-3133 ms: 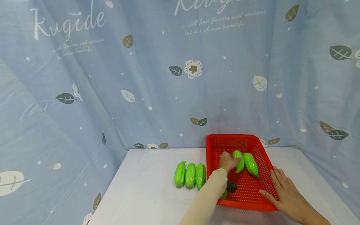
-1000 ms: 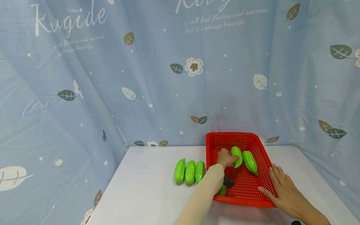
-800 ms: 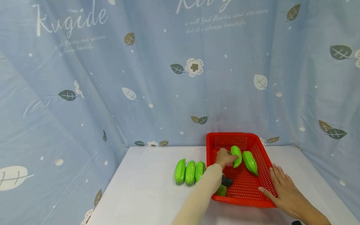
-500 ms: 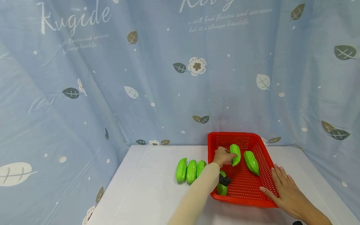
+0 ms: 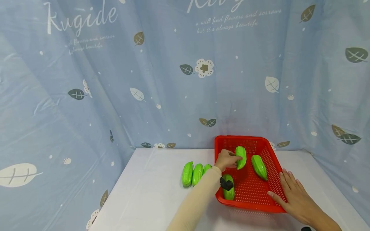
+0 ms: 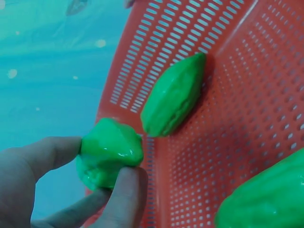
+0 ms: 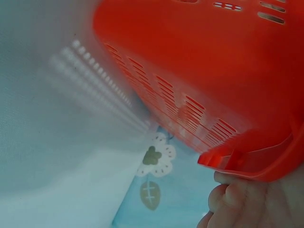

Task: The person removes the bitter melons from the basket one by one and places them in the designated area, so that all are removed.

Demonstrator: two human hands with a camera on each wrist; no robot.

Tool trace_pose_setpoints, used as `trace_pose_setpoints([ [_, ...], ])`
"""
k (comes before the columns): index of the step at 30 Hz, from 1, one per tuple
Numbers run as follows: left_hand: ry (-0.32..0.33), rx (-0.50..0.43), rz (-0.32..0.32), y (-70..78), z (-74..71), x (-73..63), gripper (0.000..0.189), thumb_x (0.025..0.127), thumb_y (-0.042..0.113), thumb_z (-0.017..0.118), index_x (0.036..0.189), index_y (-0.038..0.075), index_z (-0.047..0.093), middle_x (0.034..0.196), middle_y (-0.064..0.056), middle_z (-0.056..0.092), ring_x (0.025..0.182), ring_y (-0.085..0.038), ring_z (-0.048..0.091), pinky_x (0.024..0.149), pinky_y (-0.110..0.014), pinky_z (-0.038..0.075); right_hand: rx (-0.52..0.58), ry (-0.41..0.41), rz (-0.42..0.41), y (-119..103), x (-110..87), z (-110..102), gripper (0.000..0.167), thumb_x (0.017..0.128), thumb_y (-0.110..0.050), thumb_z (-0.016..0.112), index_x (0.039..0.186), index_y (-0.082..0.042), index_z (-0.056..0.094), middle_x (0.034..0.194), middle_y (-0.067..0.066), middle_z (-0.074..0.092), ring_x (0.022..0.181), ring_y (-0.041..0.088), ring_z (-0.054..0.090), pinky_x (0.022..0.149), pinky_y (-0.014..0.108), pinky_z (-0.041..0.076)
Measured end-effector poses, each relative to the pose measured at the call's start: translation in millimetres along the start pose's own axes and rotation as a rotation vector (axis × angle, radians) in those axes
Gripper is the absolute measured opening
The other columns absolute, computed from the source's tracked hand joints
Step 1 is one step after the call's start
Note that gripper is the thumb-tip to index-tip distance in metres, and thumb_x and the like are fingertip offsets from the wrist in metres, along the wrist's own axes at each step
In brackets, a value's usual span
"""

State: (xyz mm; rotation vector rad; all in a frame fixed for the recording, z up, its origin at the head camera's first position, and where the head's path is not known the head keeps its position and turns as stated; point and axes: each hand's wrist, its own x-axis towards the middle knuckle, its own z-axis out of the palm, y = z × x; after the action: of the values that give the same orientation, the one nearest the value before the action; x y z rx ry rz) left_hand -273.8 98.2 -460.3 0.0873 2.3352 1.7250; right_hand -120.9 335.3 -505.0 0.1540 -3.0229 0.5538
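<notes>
My left hand (image 5: 226, 159) pinches a green ridged gourd (image 5: 241, 158) between thumb and fingers, over the left half of a red plastic basket (image 5: 251, 207). In the left wrist view the held gourd (image 6: 108, 153) shows end-on, with the fingers around its sides. Two other green gourds lie in the basket: one on the right (image 5: 259, 167), one at the front left (image 5: 229, 192), partly behind the black wrist strap. My right hand (image 5: 297, 199) rests on the basket's right rim, fingers straight and spread, thumb reaching over the edge.
A row of green gourds (image 5: 187, 174) lies on the white table (image 5: 144, 199) left of the basket; the sleeve partly covers the row's right end. Behind the table hangs a blue patterned curtain (image 5: 162, 122), close to the basket's back rim.
The left hand has lifted its gourd slightly and moved it leftward, away from the gourd on the right. The front-left gourd has come out from behind the arm. The right hand stays put.
</notes>
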Motion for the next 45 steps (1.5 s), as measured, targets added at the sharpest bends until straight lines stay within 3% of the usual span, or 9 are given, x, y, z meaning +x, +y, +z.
trace_pose_setpoints([
  [10, -0.060, -0.096, 0.021, -4.5, -15.1, -1.1, 0.028, 0.088, 0.016, 0.082, 0.109, -0.001, 0.074, 0.092, -0.010, 0.076, 0.079, -0.022, 0.077, 0.075, -0.038, 0.066, 0.010, -0.010, -0.004, 1, 2.4, 0, 0.108, 0.100, -0.063, 0.051, 0.157, 0.018, 0.009, 0.163, 0.043, 0.011, 0.155, 0.056, -0.005, 0.102, 0.022, -0.039],
  [32, -0.143, -0.162, 0.015, -9.8, -46.5, -8.4, 0.040, 0.089, 0.024, 0.082, 0.121, 0.003, 0.071, 0.098, -0.008, 0.075, 0.082, -0.018, 0.074, 0.077, -0.036, 0.066, 0.014, -0.016, -0.004, 0, 1.5, -1, 0.107, 0.100, -0.062, 0.051, 0.156, 0.020, 0.011, 0.162, 0.045, 0.011, 0.154, 0.058, -0.003, 0.104, 0.027, -0.040],
  [45, -0.155, -0.167, 0.024, -12.9, -67.1, -13.0, 0.045, 0.089, 0.029, 0.082, 0.126, 0.005, 0.070, 0.103, -0.007, 0.077, 0.087, -0.017, 0.075, 0.080, -0.035, 0.066, 0.020, -0.016, 0.002, 0, 1.6, 1, 0.108, 0.100, -0.063, 0.051, 0.156, 0.020, 0.010, 0.161, 0.046, 0.011, 0.153, 0.059, -0.003, 0.110, 0.040, -0.038],
])
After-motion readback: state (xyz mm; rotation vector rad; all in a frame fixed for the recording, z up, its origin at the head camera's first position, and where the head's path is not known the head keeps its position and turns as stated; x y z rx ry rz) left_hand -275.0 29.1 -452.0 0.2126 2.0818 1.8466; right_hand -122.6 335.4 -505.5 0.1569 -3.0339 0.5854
